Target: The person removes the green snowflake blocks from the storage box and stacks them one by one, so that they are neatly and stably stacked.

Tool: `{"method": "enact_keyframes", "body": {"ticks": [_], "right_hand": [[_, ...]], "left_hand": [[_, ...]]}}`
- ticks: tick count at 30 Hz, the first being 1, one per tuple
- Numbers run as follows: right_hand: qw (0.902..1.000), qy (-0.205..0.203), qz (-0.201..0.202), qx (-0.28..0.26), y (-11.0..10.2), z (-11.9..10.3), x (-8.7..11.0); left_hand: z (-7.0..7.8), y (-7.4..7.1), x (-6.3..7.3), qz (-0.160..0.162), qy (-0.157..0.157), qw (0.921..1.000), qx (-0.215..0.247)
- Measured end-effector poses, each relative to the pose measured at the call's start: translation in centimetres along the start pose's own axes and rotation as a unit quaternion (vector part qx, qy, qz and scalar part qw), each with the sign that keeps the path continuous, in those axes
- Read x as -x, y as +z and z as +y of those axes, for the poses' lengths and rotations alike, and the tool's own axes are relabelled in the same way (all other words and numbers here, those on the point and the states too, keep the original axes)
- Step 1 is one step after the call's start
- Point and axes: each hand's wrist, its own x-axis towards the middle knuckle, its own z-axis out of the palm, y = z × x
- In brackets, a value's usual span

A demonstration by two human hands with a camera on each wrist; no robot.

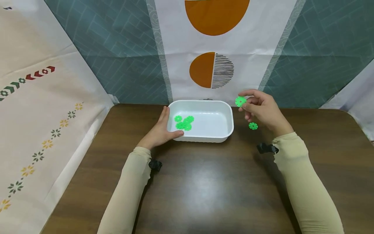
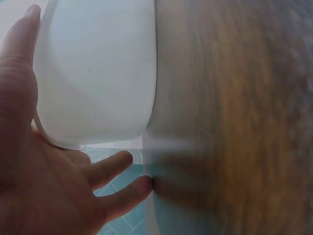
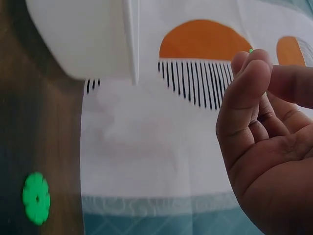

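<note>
Brown tabletop, white tray with long axis left-to-right

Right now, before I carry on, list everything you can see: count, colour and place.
Table: 1, brown, under everything
Tray: 1, white, at the table's far edge
Discs in tray: about 5 (they overlap), green, left part of tray
Loose disc: 1, green, on table right of tray
Held disc: 1, green, raised right of tray
Back cloth: 1, teal and white with orange shapes, behind table
Left cloth: 1, cream, patterned
Right cloth: 1, whitish, right edge
Wrist devices: 2, black, one per wrist
Sleeves: 2, pale yellow, both arms
Left hand: 1, holding tray's left end
Right hand: 1, pinching held disc
</note>
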Motion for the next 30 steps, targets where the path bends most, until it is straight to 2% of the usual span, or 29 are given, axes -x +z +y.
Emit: {"method": "enact_keyframes", "body": {"ticks": [6, 16, 21, 26, 30], "right_hand": [[0.9997, 0.000, 0.004, 0.022, -1.2, 1.3, 0.6], [0.9976, 0.054, 0.018, 0.039, -4.3, 2.8, 1.3], [0.9947, 0.101, -0.005, 0.022, -5.6, 4.3, 2.1], [0.9922, 0.120, -0.034, -0.004, -6.8, 6.3, 2.4], [0.9894, 0.137, -0.048, 0.005, -7.3, 7.5, 2.3]], "left_hand": [[-0.5, 0.0, 0.6, -0.002, -0.007, 1.0000, -0.006], [-0.5, 0.3, 0.1, 0.001, -0.001, 1.0000, -0.002], [-0.3, 0.4, 0.1, 0.001, -0.005, 1.0000, -0.004], [-0.1, 0.3, 0.1, 0.000, -0.006, 0.9999, -0.010], [0.1, 0.1, 0.2, 0.003, 0.003, 1.0000, -0.005]]}}
